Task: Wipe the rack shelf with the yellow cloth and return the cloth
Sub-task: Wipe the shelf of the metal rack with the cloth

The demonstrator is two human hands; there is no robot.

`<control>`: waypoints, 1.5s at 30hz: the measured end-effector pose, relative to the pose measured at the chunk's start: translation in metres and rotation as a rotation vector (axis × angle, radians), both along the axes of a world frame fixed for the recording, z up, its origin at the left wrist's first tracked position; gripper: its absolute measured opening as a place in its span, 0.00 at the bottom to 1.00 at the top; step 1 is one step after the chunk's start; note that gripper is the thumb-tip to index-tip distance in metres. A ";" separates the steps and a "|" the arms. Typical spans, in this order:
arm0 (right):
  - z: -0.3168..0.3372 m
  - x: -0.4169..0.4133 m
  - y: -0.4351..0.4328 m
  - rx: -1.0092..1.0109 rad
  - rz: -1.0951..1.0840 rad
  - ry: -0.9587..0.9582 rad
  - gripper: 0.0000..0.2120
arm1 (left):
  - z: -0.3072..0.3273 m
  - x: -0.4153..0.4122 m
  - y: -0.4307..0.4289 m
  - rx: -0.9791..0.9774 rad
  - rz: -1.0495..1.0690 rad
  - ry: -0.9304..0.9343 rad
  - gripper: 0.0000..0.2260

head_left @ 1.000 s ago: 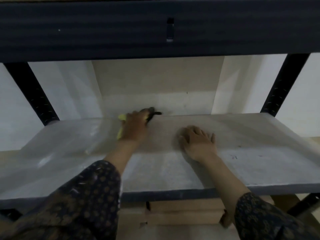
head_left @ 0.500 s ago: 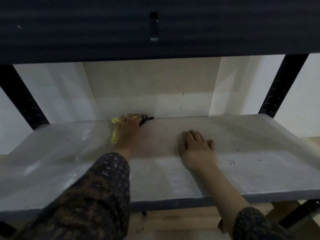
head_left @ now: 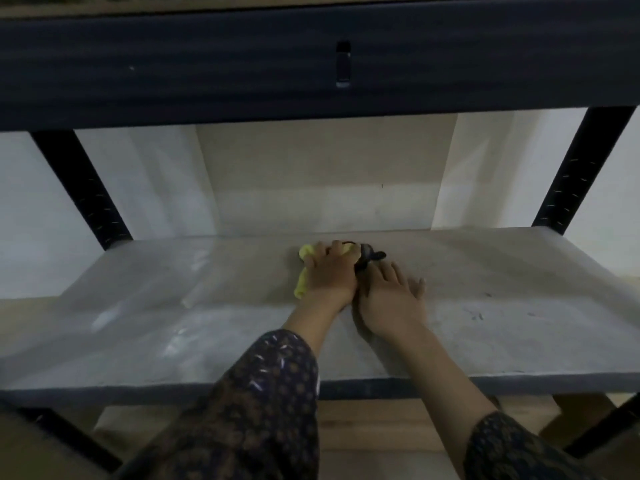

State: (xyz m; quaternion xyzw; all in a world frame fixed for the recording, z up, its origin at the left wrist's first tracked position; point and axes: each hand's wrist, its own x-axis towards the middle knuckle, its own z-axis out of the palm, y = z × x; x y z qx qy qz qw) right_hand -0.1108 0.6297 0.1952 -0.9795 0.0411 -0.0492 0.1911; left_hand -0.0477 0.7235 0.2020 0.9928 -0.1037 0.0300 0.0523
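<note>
The grey rack shelf (head_left: 485, 341) spans the view at mid height. A yellow cloth (head_left: 304, 278) lies bunched on it near the back, with a dark part (head_left: 369, 256) at its right end. My left hand (head_left: 330, 275) lies over the cloth, fingers curled round it, and covers most of it. My right hand (head_left: 391, 299) rests flat on the shelf with fingers spread, right beside my left hand and touching it.
A dark beam (head_left: 311, 64) of the shelf above hangs close overhead. Black uprights stand at the back left (head_left: 83, 188) and back right (head_left: 578, 171). Pale walls close the back. Wooden boards (head_left: 398, 424) show under the shelf's front edge.
My left hand has slid the cloth rightward along the back of the shelf until it meets my right hand. My right hand stays flat on the shelf.
</note>
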 end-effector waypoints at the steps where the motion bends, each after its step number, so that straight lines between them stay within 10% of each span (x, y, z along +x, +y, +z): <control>1: -0.002 -0.002 0.000 -0.020 0.006 -0.003 0.25 | -0.001 -0.004 0.008 0.006 0.030 -0.045 0.20; 10: -0.002 -0.006 -0.001 -0.041 0.003 0.007 0.25 | 0.017 -0.030 0.172 0.193 0.559 -0.004 0.21; 18: 0.002 -0.028 0.018 0.004 -0.066 0.052 0.29 | 0.021 -0.074 0.023 -0.019 0.017 -0.057 0.17; 30: 0.012 -0.043 -0.024 -0.007 -0.108 0.022 0.22 | 0.014 -0.068 0.151 0.207 0.487 -0.062 0.20; 37: 0.018 -0.063 -0.085 -0.018 -0.197 -0.039 0.26 | 0.016 -0.097 -0.029 -0.143 -0.071 -0.245 0.17; 45: 0.002 -0.076 -0.104 -0.040 -0.171 -0.023 0.24 | -0.003 -0.112 -0.042 -0.037 -0.010 -0.204 0.16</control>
